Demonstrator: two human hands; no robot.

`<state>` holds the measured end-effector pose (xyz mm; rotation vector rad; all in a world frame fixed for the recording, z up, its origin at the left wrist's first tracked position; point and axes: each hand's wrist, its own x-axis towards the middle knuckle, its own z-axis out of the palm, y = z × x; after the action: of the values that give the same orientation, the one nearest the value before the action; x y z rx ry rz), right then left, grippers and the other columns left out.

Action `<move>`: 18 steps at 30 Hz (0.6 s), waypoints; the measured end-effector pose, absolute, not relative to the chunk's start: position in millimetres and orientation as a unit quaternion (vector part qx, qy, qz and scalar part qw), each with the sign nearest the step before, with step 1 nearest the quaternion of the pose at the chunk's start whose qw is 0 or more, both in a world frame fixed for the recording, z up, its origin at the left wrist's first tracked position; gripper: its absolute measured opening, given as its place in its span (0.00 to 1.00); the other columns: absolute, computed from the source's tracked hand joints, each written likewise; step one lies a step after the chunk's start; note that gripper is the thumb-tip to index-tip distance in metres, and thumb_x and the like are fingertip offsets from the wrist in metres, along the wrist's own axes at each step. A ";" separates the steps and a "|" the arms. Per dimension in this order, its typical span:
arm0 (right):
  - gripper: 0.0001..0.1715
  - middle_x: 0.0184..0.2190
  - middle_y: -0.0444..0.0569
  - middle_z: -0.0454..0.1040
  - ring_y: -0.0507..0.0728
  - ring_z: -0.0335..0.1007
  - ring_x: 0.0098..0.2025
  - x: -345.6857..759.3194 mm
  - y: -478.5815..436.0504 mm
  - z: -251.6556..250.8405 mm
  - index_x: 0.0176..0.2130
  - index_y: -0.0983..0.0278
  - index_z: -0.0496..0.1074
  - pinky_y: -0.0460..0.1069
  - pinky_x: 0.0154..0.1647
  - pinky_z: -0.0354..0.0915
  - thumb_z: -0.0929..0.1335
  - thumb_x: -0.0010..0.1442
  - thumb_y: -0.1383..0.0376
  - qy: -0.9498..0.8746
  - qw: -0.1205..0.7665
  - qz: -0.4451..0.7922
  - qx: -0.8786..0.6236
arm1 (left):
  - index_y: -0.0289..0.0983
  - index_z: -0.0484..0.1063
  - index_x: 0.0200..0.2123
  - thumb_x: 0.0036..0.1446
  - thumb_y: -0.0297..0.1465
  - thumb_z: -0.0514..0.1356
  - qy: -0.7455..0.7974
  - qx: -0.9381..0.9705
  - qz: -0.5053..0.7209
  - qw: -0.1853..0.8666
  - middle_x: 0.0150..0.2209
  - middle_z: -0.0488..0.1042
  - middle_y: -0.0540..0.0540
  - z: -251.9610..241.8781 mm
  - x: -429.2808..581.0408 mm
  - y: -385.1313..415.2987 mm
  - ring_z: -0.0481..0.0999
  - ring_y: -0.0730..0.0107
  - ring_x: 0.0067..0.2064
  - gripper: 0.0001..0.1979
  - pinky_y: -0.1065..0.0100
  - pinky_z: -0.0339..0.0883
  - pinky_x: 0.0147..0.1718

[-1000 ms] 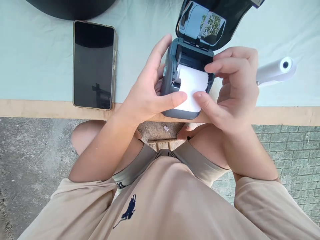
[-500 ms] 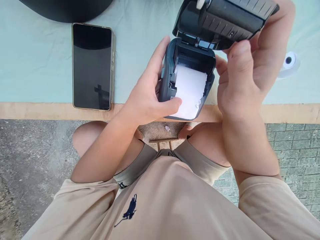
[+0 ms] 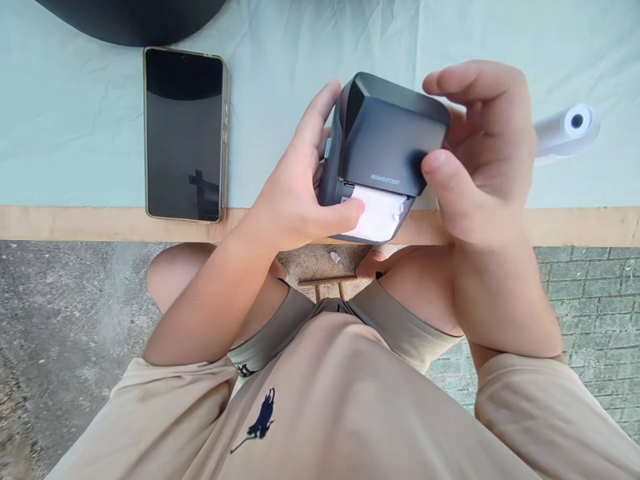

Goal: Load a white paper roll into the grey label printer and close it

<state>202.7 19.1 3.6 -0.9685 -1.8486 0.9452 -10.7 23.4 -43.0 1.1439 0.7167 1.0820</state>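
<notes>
A dark label printer [image 3: 395,143] with "NIIMBOT" lettering is held above the table's front edge, its lid down. White paper [image 3: 377,217] sticks out below the lid, with a ragged right edge. My left hand [image 3: 300,193] is closed round the printer's left side, thumb pressed on the paper and other fingers partly hidden behind the body. My right hand [image 3: 483,147] is at the printer's right edge, fingers apart and curved. Its thumb tip lies by the lid's lower right corner; whether it presses there I cannot tell.
A phone [image 3: 184,133] in a clear case lies at the left near the wooden table edge [image 3: 575,227]. Behind it stands a black rounded object [image 3: 135,17]. A white paper roll [image 3: 565,130] lies on the pale cloth at the right. A paper scrap [image 3: 335,257] is below the table.
The printer's lid has swung down from open to shut, covering most of the paper. My right hand has let go of the raised lid and come down beside it. My left hand stays put.
</notes>
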 end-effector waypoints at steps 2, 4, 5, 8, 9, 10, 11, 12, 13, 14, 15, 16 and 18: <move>0.31 0.52 0.45 0.69 0.51 0.72 0.43 200.6 17.7 5.1 0.61 0.52 0.62 0.49 0.45 0.75 0.68 0.63 0.47 -0.735 0.381 0.397 -0.397 | 0.42 0.60 0.62 0.35 0.31 0.72 0.271 0.507 0.492 0.654 0.52 0.73 0.45 -36.1 -10.7 22.0 0.76 0.59 0.50 0.48 0.64 0.73 0.42; 0.34 0.49 0.44 0.70 0.50 0.71 0.41 199.0 16.5 6.7 0.63 0.51 0.59 0.48 0.42 0.75 0.68 0.63 0.46 -0.735 0.351 0.421 -0.399 | 0.40 0.63 0.58 0.40 0.35 0.72 0.216 0.495 0.517 0.664 0.50 0.73 0.46 -27.1 -10.4 18.8 0.77 0.65 0.46 0.40 0.66 0.73 0.39; 0.34 0.49 0.43 0.70 0.49 0.71 0.40 198.5 16.1 7.2 0.63 0.51 0.58 0.47 0.42 0.75 0.68 0.63 0.46 -0.734 0.344 0.430 -0.398 | 0.40 0.65 0.55 0.49 0.35 0.68 0.234 0.475 0.504 0.683 0.49 0.73 0.46 -22.9 -10.2 16.9 0.77 0.66 0.46 0.30 0.65 0.73 0.40; 0.34 0.52 0.44 0.68 0.49 0.71 0.40 197.7 15.3 6.5 0.62 0.51 0.57 0.48 0.41 0.75 0.69 0.63 0.47 -0.730 0.342 0.442 -0.394 | 0.42 0.69 0.49 0.57 0.35 0.65 0.297 0.448 0.475 0.697 0.49 0.74 0.47 -17.6 -9.5 13.7 0.77 0.64 0.51 0.17 0.64 0.74 0.43; 0.34 0.52 0.44 0.68 0.49 0.71 0.40 197.6 15.1 5.8 0.62 0.51 0.58 0.48 0.42 0.75 0.69 0.63 0.47 -0.730 0.345 0.439 -0.394 | 0.43 0.70 0.48 0.55 0.38 0.67 0.283 0.457 0.490 0.686 0.49 0.74 0.48 -18.7 -9.6 14.0 0.77 0.62 0.53 0.18 0.65 0.74 0.42; 0.34 0.52 0.44 0.68 0.50 0.71 0.40 197.6 14.9 5.0 0.62 0.52 0.58 0.49 0.42 0.75 0.69 0.63 0.47 -0.732 0.348 0.433 -0.394 | 0.43 0.72 0.47 0.54 0.39 0.68 0.287 0.463 0.477 0.690 0.48 0.75 0.47 -20.6 -9.9 14.9 0.76 0.60 0.54 0.18 0.64 0.75 0.43; 0.34 0.52 0.45 0.68 0.50 0.72 0.41 197.5 14.8 4.2 0.62 0.52 0.58 0.49 0.43 0.75 0.69 0.62 0.47 -0.734 0.352 0.425 -0.395 | 0.44 0.73 0.47 0.54 0.39 0.68 0.303 0.467 0.452 0.697 0.48 0.76 0.46 -22.6 -10.5 16.2 0.75 0.59 0.55 0.17 0.63 0.75 0.45; 0.34 0.53 0.45 0.68 0.50 0.72 0.41 197.4 14.7 3.6 0.62 0.53 0.57 0.49 0.43 0.75 0.69 0.62 0.48 -0.736 0.354 0.417 -0.398 | 0.43 0.73 0.47 0.53 0.41 0.69 0.283 0.475 0.475 0.684 0.46 0.76 0.47 -24.0 -11.4 17.5 0.76 0.59 0.53 0.19 0.63 0.74 0.43; 0.35 0.55 0.46 0.68 0.50 0.72 0.41 197.4 14.8 3.1 0.62 0.54 0.57 0.49 0.44 0.74 0.70 0.62 0.48 -0.738 0.354 0.410 -0.402 | 0.44 0.73 0.48 0.53 0.42 0.69 0.275 0.480 0.474 0.686 0.47 0.76 0.48 -24.1 -12.6 18.5 0.76 0.58 0.54 0.20 0.62 0.74 0.45; 0.36 0.56 0.46 0.67 0.49 0.72 0.42 197.3 14.9 2.8 0.62 0.55 0.57 0.48 0.44 0.74 0.70 0.62 0.48 -0.739 0.352 0.407 -0.406 | 0.45 0.73 0.48 0.52 0.43 0.70 0.265 0.484 0.474 0.686 0.49 0.76 0.48 -22.7 -13.8 19.0 0.75 0.58 0.55 0.22 0.62 0.74 0.47; 0.36 0.57 0.47 0.67 0.49 0.72 0.42 197.3 15.2 2.6 0.62 0.55 0.56 0.48 0.44 0.74 0.70 0.62 0.48 -0.740 0.348 0.405 -0.409 | 0.45 0.74 0.49 0.52 0.43 0.70 0.278 0.483 0.457 0.693 0.52 0.76 0.49 -20.0 -15.0 18.8 0.73 0.56 0.56 0.23 0.61 0.73 0.49; 0.36 0.57 0.47 0.67 0.49 0.72 0.42 197.3 15.6 2.3 0.62 0.56 0.56 0.47 0.44 0.74 0.69 0.63 0.48 -0.741 0.346 0.404 -0.410 | 0.46 0.73 0.51 0.53 0.42 0.70 0.297 0.481 0.434 0.701 0.54 0.75 0.50 -16.2 -15.9 18.0 0.71 0.56 0.58 0.22 0.59 0.72 0.53; 0.36 0.56 0.47 0.67 0.49 0.72 0.43 197.4 16.6 1.6 0.62 0.58 0.57 0.47 0.43 0.74 0.70 0.63 0.48 -0.740 0.348 0.407 -0.407 | 0.47 0.74 0.51 0.54 0.39 0.69 0.307 0.469 0.427 0.709 0.55 0.75 0.51 -8.1 -15.9 15.1 0.70 0.55 0.59 0.21 0.58 0.71 0.56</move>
<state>197.4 16.6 1.6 -1.0547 -1.9179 1.0551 -15.9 15.1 -8.1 1.0408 0.6823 0.9478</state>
